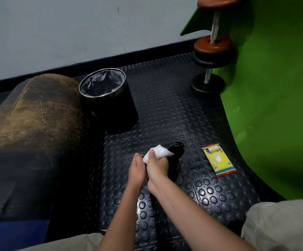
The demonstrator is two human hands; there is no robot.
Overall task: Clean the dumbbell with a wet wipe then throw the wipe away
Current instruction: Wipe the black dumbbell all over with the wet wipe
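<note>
Fingers (151, 153) of the right hand (157, 168) pinch the wet wipe (158, 153) against the black dumbbell (174, 158) beneath them, left hand (137, 169) steadying alongside; that loose pinch might let the wipe slip onto the floor (165, 109), well short of the bin (109, 98) beyond.

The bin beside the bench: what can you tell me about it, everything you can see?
The waste bin is a small round can with black sides and a shiny metal rim, lined with a thin, crinkled plastic bag folded into its mouth. It stands upright on the studded rubber floor, close against the end of the worn padded bench. It is open-topped, and nothing shows inside but the liner. No hand touches it.
</note>
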